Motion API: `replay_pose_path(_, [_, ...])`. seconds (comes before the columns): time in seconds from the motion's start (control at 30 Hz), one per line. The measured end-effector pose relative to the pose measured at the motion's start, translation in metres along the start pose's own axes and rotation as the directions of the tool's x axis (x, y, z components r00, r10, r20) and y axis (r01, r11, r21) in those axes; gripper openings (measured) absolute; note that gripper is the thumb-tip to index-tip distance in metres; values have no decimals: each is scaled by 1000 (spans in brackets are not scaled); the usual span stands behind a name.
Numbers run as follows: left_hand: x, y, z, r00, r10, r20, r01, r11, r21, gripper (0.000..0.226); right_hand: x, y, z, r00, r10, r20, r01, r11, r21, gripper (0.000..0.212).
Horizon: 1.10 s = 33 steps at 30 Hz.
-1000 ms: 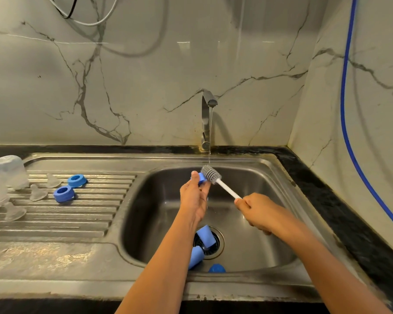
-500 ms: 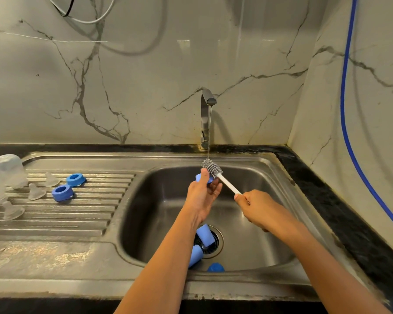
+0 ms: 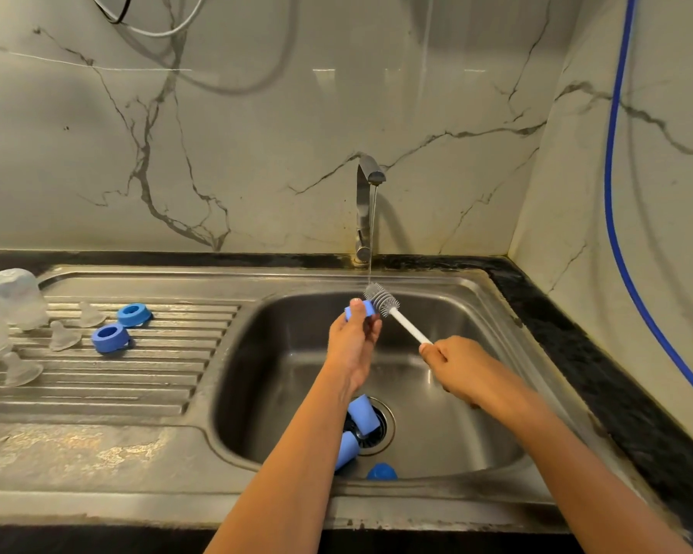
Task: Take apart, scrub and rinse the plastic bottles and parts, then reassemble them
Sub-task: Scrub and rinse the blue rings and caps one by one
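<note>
My left hand (image 3: 355, 337) holds a small blue plastic part (image 3: 357, 309) above the sink basin (image 3: 449, 413), right beside the water stream. My right hand (image 3: 453, 361) grips the white handle of a bottle brush; its grey bristle head (image 3: 381, 299) touches the blue part under the thin stream from the tap (image 3: 367, 205). Two blue cylinders (image 3: 363, 413) and a blue cap (image 3: 381, 471) lie around the drain. On the drainboard sit two blue rings (image 3: 111, 337), clear teats (image 3: 63, 335) and upturned clear bottles (image 3: 15, 297).
The steel drainboard (image 3: 117, 377) lies to the left of the basin. A black counter edge (image 3: 601, 365) runs along the right. A blue hose (image 3: 617, 193) hangs down the right wall, and cables hang at the top left of the marble wall.
Both hands rose slightly and moved toward the tap. The brush head now sits directly under the water stream against the blue part.
</note>
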<state>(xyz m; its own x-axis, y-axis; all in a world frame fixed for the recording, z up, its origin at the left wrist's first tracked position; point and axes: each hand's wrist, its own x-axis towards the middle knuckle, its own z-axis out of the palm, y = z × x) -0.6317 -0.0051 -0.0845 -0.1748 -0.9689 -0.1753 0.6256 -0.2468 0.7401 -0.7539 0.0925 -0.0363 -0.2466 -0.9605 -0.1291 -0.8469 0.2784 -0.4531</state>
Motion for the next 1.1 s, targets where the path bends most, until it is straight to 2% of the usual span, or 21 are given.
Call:
replay_pose_path(0.1, [3, 9, -4, 994, -33, -103, 19, 990, -136, 33, -7, -3, 2, 994, -5, 110, 1, 999, 40, 42])
replay_pose_path(0.17, [2, 10, -4, 993, -48, -110, 30, 986, -167, 36, -8, -4, 4, 995, -29, 98, 27, 999, 23, 43])
replay_pose_path(0.33, [-7, 1, 7, 999, -50, 12, 50, 999, -10, 43, -1, -3, 6, 992, -78, -97, 75, 997, -30, 46])
replay_pose_path(0.47, [-6, 1, 5, 997, -58, 55, 55, 998, 40, 49, -2, -1, 3, 995, -71, -72, 67, 997, -48, 45])
replay_pose_path(0.53, [-8, -1, 4, 995, -52, 88, 38, 986, 159, 51, -2, -2, 0, 995, -66, -72, 63, 997, -40, 44])
replay_pose_path(0.6, [-8, -2, 4, 998, -30, 59, 16, 973, 228, 44, -2, -2, -2, 997, -58, -55, 57, 998, -24, 44])
replay_pose_path(0.73, [-1, 4, -3, 997, -30, -67, 37, 993, 108, 44, -7, 0, 1, 997, -31, 70, 29, 999, 25, 41])
replay_pose_path(0.77, [-1, 4, -4, 997, -22, -71, 31, 991, 129, 44, -8, 0, 1, 997, -36, 73, 34, 999, 21, 41])
replay_pose_path(0.97, [-7, -4, 4, 997, 30, 65, -55, 905, 422, 38, 3, 4, 2, 996, -10, -88, 7, 999, -37, 41])
replay_pose_path(1.1, [-9, -5, 7, 997, 11, 72, -33, 950, 310, 36, 6, 7, 2, 997, -12, -77, 8, 998, -56, 41])
